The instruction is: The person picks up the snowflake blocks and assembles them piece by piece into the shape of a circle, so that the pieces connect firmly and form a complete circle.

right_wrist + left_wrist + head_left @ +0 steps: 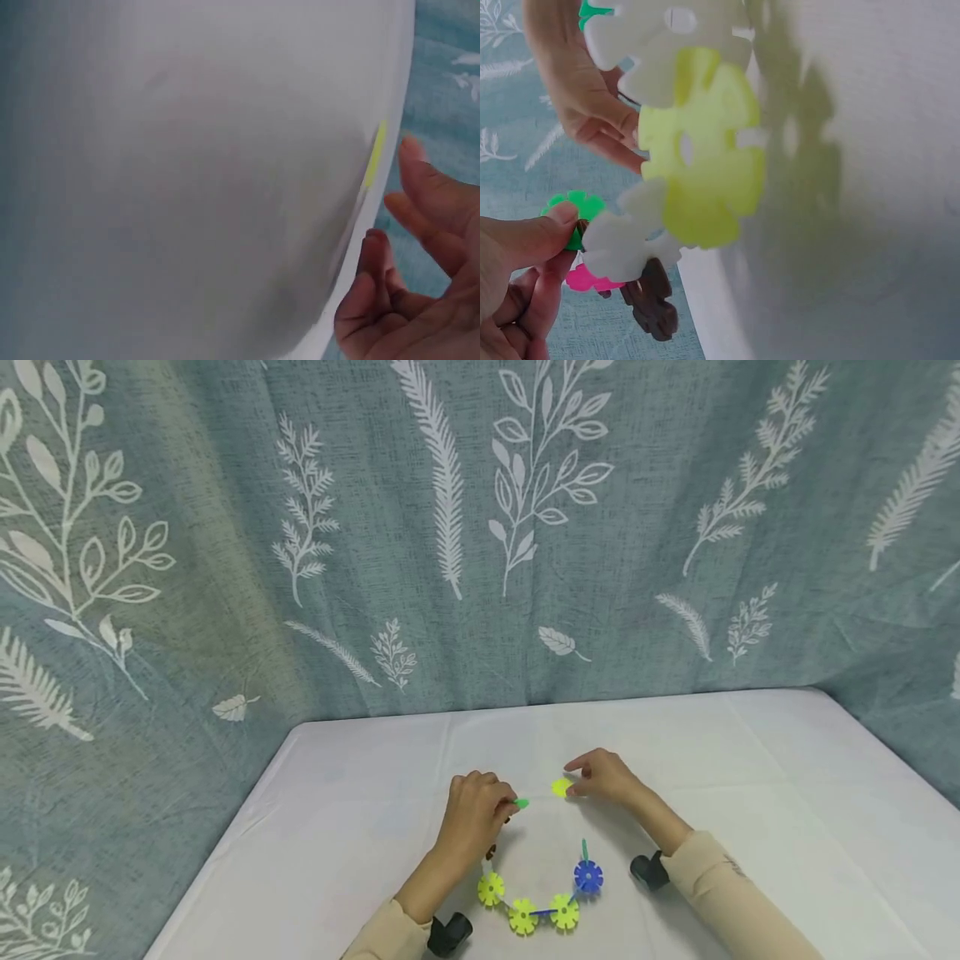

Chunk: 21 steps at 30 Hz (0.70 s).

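Note:
My left hand (474, 814) pinches a green notched disc (589, 204) between thumb and fingers. Close to that disc in the left wrist view are a pink disc (591, 279), a white one (619, 244) and a brown one (654, 300), part of a linked chain. The chain curves over the table with yellow discs (522, 917), a blue disc (588, 877) and a green disc seen edge-on (585, 849). Over a loose yellow disc (561, 787) is my right hand (607, 777), thumb and fingers apart. A small gap shows between thumb and disc in the right wrist view (376, 154).
A white cloth covers the table (360, 827). Behind its far edge hangs a blue-green curtain (480, 635) with white leaf patterns. Black wrist cameras sit at the left wrist (450, 935) and right wrist (649, 872), near the chain's two sides.

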Available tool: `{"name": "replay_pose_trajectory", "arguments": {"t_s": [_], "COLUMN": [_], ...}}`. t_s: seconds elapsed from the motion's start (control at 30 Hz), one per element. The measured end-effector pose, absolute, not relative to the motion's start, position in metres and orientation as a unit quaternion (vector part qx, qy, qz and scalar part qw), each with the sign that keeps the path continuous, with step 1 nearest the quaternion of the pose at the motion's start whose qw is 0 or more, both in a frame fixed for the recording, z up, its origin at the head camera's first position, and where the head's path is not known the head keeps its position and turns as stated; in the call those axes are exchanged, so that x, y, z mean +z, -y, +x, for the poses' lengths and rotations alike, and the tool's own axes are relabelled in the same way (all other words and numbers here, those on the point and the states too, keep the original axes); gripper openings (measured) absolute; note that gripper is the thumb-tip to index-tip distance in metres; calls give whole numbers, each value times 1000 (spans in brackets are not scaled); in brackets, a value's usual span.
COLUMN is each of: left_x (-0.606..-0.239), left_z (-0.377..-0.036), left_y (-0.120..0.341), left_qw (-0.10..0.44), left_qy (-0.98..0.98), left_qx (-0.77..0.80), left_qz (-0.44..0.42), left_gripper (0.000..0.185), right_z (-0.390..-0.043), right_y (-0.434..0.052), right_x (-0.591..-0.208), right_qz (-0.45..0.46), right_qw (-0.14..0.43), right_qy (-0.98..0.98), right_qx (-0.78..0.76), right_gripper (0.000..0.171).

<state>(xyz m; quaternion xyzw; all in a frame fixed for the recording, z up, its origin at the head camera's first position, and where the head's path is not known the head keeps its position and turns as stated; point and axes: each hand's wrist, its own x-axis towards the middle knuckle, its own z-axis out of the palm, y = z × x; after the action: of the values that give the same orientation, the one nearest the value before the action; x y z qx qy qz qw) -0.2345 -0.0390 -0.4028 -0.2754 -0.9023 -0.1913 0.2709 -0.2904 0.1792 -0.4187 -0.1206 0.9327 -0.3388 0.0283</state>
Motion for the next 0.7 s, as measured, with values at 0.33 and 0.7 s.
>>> {"name": "replay_pose_trajectory", "arguments": {"t_s": [0.33,0.7], "left_x": [-401,-401], "left_z": [-235,-234], "left_y": [39,41], "left_qw": [267,250], "left_qy": [903,906], "left_qx": [-206,-216], "left_qz": [-266,-264], "left_gripper": [9,8], "right_z": [-292,-296], "right_y": [-169,-170], "right_x": [-422,-422], "right_qz": [-111,-110], "right_qw": [38,54], "right_qy": [-935,-930], "right_qx": [-334,-345], "right_gripper": [19,19]}}
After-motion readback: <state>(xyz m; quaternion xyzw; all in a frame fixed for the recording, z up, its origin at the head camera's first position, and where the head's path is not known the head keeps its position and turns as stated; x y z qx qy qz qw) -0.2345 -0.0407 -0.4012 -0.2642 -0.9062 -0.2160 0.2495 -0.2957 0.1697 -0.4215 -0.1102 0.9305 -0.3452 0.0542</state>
